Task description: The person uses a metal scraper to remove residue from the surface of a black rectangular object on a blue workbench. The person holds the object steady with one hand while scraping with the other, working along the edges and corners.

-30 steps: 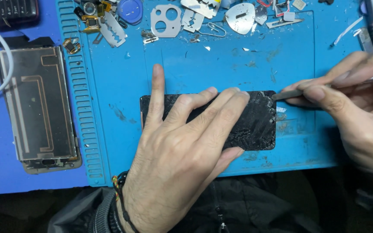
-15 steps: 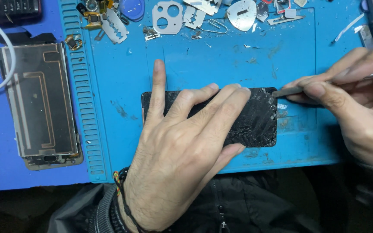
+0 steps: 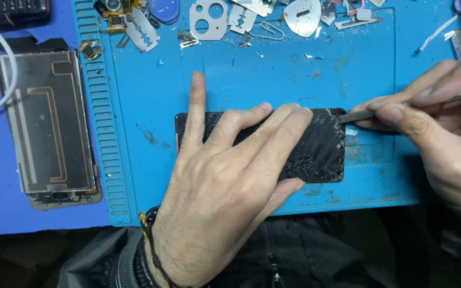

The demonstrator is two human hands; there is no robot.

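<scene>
- Head view: your left hand [image 3: 230, 197] lies flat, fingers spread, on the cracked black screen [image 3: 321, 152], pinning it to the blue mat [image 3: 150, 96]; it grips nothing, only presses down.
- Your right hand [image 3: 444, 138] has thumb and fingers pinched shut on a thin metal pry tool [image 3: 358, 115] (the handle runs off to the right), its tip touching the screen's upper right corner.
- The screen sits mid-mat, long side across, just beside the mat's near edge; the glass is badly shattered at the right end.
- Off the mat to the left lies a phone frame [image 3: 49, 128], face open, with a white cable [image 3: 6, 69] curving beside it.
- Along the mat's far edge are loose bits: a razor blade [image 3: 142, 34], a camera plate [image 3: 209, 18], a paperclip [image 3: 269, 32].
- The step in hand looks like prying at that corner. The next move, I judge, calls for a shallow angle and steady downward pressure from your left hand, so the tip slips under the edge rather than skating over broken glass.
</scene>
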